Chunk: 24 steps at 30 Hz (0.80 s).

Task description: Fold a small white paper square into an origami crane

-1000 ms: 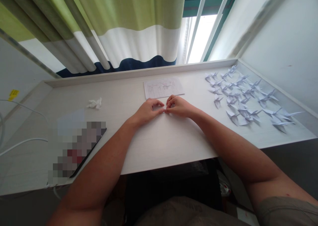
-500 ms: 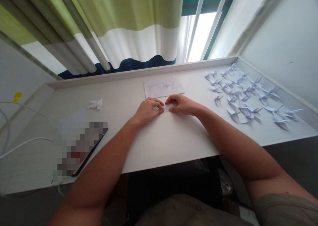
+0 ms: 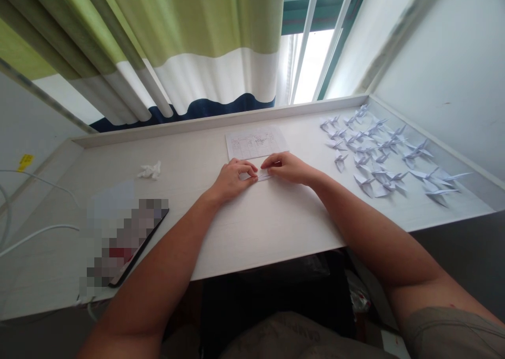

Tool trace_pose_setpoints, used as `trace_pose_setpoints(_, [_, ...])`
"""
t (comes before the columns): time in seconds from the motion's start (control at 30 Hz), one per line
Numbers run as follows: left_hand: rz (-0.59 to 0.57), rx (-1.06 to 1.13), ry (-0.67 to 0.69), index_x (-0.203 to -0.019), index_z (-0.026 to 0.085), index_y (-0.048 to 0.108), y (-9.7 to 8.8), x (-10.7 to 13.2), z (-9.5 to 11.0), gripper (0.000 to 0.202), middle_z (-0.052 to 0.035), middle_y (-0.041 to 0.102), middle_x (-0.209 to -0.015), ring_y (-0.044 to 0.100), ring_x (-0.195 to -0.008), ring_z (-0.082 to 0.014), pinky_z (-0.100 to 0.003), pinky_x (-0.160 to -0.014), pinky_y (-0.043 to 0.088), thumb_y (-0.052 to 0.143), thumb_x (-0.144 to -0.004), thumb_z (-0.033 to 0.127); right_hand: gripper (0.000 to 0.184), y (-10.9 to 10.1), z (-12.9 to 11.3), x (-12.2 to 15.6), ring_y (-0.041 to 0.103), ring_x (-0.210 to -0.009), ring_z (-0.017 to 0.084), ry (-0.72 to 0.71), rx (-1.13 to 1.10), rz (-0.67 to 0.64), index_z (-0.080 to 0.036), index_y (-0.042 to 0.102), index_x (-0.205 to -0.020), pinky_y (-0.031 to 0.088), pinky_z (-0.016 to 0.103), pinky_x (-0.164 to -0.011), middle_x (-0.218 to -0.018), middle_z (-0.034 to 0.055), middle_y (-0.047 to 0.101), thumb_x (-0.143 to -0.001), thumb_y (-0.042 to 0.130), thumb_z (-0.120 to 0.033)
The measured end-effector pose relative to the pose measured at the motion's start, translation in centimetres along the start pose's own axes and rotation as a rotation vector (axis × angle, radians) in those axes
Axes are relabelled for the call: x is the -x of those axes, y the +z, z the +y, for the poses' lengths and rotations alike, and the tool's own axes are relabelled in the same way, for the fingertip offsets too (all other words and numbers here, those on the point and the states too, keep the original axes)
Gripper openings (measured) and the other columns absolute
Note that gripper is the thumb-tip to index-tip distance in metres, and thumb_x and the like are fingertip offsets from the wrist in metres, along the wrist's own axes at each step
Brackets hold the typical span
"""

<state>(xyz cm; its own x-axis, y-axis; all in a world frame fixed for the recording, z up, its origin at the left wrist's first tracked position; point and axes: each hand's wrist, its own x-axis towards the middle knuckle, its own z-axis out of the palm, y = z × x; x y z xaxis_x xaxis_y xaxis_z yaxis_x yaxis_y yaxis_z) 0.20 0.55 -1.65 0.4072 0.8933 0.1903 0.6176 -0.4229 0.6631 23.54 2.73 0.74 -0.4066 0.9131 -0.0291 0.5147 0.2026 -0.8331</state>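
A small piece of white paper (image 3: 263, 177) lies on the white desk between my two hands. My left hand (image 3: 233, 179) is closed on its left end, thumb and fingers bent together. Over the right end, my right hand (image 3: 287, 167) curls with its fingertips on the paper. The fingers partly hide the paper, so its folds are hard to make out. Just beyond my hands lies a printed sheet with a table on it (image 3: 252, 142). Several folded white paper cranes (image 3: 381, 159) stand in a group to the right.
On the left are a crumpled white tissue (image 3: 150, 170), a dark-edged device with a blurred surface (image 3: 134, 248), and white cables (image 3: 43, 232). A raised rim (image 3: 221, 119) runs along the back of the desk, below a curtain (image 3: 189, 27) and a window.
The view has shifted slightly. My right fingertips have moved a little on the paper, which now looks like a narrower strip between my hands.
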Motion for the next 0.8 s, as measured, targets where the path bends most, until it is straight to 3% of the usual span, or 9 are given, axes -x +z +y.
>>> trace_pose_setpoints(0.07, [0.002,0.005,-0.006,-0.095,0.028,0.081,0.0,0.1,-0.1,0.01,-0.0046,0.081,-0.115,0.063,-0.119,-0.0294,-0.05,-0.113,0.043,0.075,-0.09,0.033,0.018,0.1,0.1,-0.1,0.072,-0.099,0.023,-0.031,0.082,0.048,-0.018,0.084,-0.092,0.055,0.036,-0.095,-0.11,0.01,0.079,-0.085,0.069,-0.012])
trace_pose_setpoints(0.17, [-0.006,-0.047,0.013,-0.119,0.028,0.08,-0.1,0.1,0.0,0.029,-0.0069,0.078,-0.123,0.062,-0.121,-0.0305,-0.051,-0.114,0.043,0.073,-0.092,0.034,0.014,0.2,0.2,-0.1,0.07,-0.095,0.022,-0.104,0.159,0.053,-0.02,0.085,-0.087,0.053,0.035,-0.092,-0.108,0.0096,0.076,-0.087,0.071,-0.02])
trace_pose_setpoints(0.3, [-0.032,-0.073,0.105,-0.108,0.026,0.08,-0.2,0.3,0.6,0.019,-0.008,0.078,-0.119,0.061,-0.121,-0.0313,-0.051,-0.112,0.045,0.068,-0.094,0.031,0.014,0.1,0.4,-0.2,0.068,-0.091,0.02,-0.122,0.152,0.048,-0.02,0.083,-0.084,0.05,0.033,-0.087,-0.102,0.0075,0.075,-0.087,0.071,-0.024])
trace_pose_setpoints(0.47, [0.035,0.168,-0.089,-0.094,0.023,0.071,0.1,0.3,1.1,0.011,-0.0045,0.074,-0.093,0.067,-0.087,-0.0219,-0.037,-0.083,0.055,0.071,-0.09,0.033,0.029,-0.4,0.3,-0.2,0.063,-0.075,0.018,-0.007,-0.007,0.045,-0.018,0.077,-0.081,0.047,0.03,-0.071,-0.081,0.0033,0.074,-0.094,0.067,-0.043])
trace_pose_setpoints(0.67, [0.246,0.618,-0.223,-0.086,0.02,0.06,0.9,-0.3,1.6,0.039,-0.0006,0.071,-0.079,0.068,-0.071,-0.0146,-0.026,-0.065,0.05,0.087,-0.077,0.047,0.065,0.4,-0.9,0.0,0.072,-0.075,0.019,-0.02,-0.506,0.0,-0.016,0.075,-0.08,0.057,0.032,-0.073,-0.085,0.0109,0.079,-0.09,0.061,-0.08])
trace_pose_setpoints(0.73, [0.277,0.69,-0.255,-0.096,0.02,0.063,1.0,-0.3,2.0,0.047,-0.0023,0.075,-0.084,0.071,-0.073,-0.0159,-0.026,-0.062,0.051,0.09,-0.073,0.05,0.063,0.8,-1.2,0.1,0.072,-0.07,0.018,-0.032,-0.559,0.006,-0.017,0.073,-0.077,0.057,0.031,-0.068,-0.085,0.0106,0.079,-0.084,0.069,-0.08])
trace_pose_setpoints(0.8, [0.251,0.73,-0.279,-0.106,0.02,0.067,0.9,-0.1,2.5,0.054,-0.0052,0.078,-0.091,0.075,-0.076,-0.019,-0.026,-0.059,0.053,0.092,-0.071,0.053,0.053,1.1,-1.2,0.3,0.07,-0.066,0.016,-0.058,-0.527,0.019,-0.017,0.073,-0.076,0.057,0.03,-0.066,-0.08,0.0085,0.078,-0.082,0.079,-0.07])
